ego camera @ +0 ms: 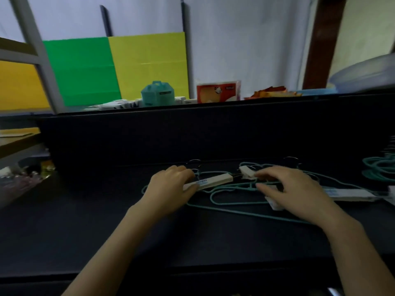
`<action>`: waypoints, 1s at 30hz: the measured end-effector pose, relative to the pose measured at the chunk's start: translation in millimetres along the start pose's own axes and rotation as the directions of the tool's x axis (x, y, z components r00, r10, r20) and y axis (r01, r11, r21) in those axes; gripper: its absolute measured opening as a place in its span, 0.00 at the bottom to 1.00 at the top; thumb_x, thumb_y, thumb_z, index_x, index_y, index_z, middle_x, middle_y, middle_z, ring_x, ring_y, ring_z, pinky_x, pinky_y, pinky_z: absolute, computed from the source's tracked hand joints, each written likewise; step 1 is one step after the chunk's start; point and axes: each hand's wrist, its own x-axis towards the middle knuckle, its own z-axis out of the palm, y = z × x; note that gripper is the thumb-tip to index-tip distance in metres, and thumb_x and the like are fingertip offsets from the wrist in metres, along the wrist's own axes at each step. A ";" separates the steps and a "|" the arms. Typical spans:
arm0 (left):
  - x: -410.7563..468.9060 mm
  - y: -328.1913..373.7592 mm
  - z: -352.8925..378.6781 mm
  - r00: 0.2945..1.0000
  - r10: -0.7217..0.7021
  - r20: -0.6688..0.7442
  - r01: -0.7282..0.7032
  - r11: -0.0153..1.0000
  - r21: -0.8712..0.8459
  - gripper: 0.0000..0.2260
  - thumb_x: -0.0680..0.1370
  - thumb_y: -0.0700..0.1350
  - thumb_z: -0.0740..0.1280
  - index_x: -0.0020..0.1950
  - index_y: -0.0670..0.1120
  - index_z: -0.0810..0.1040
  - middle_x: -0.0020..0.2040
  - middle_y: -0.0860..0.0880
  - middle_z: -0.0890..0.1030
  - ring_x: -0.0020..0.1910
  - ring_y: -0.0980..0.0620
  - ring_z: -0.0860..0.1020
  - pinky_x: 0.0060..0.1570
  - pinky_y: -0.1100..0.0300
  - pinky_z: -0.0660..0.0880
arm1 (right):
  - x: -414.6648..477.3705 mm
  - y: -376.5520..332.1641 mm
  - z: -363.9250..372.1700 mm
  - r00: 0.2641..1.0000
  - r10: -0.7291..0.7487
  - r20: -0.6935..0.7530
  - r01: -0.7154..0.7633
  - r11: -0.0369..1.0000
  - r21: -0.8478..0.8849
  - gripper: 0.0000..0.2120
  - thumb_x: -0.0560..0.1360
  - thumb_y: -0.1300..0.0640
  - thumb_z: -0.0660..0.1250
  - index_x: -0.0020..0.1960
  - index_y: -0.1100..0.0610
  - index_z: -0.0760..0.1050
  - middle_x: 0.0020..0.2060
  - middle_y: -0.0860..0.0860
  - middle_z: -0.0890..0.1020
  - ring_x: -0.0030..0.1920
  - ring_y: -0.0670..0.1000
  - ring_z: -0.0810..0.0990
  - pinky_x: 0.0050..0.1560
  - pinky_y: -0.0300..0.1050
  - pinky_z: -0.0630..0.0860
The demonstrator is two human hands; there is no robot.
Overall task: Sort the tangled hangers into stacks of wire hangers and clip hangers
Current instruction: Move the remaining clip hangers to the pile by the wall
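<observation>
A tangle of teal wire hangers [230,190] and hangers with white clip bars lies on the dark table [85,221]. My left hand [171,186] is closed over the left end of one white clip hanger [215,180]. My right hand [292,191] rests on the middle of the tangle, its fingers curled over teal wire and touching a white clip [246,172]; what it grips is unclear. Another white clip bar [350,194] lies to the right of that hand. Metal hooks [193,162] stick out behind the pile.
More teal wire hangers [379,168] sit at the right edge. A dark raised panel [171,133] stands behind the pile; on its ledge are a teal container [158,92], a red packet [218,91] and small white boxes. Clutter lies at far left [21,174].
</observation>
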 end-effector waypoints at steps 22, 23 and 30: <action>24.4 -6.1 22.2 0.997 -0.032 0.068 0.040 0.993 -0.112 0.16 0.76 0.59 0.61 0.58 0.50 0.71 0.55 0.52 0.75 0.51 0.52 0.74 0.43 0.59 0.70 | -45.9 119.5 -51.8 0.962 0.250 0.106 -0.232 0.959 -0.162 0.18 0.74 0.51 0.67 0.63 0.51 0.72 0.57 0.44 0.75 0.56 0.43 0.72 0.55 0.36 0.67; 23.1 -6.1 19.6 0.998 -0.026 0.050 0.031 0.993 -0.112 0.16 0.76 0.59 0.60 0.58 0.50 0.71 0.55 0.52 0.75 0.51 0.52 0.75 0.43 0.59 0.70 | -43.8 122.0 -51.6 0.961 0.245 0.127 -0.222 0.960 -0.171 0.18 0.74 0.50 0.67 0.63 0.50 0.71 0.56 0.43 0.74 0.55 0.43 0.72 0.54 0.36 0.66; 13.9 -7.4 4.4 0.993 0.024 -0.116 -0.034 0.996 -0.088 0.19 0.75 0.60 0.61 0.61 0.52 0.72 0.56 0.56 0.75 0.50 0.54 0.76 0.41 0.59 0.72 | -36.5 135.9 -51.7 0.966 0.184 0.183 -0.160 0.977 -0.138 0.13 0.74 0.48 0.67 0.57 0.44 0.72 0.50 0.39 0.74 0.50 0.39 0.73 0.48 0.34 0.68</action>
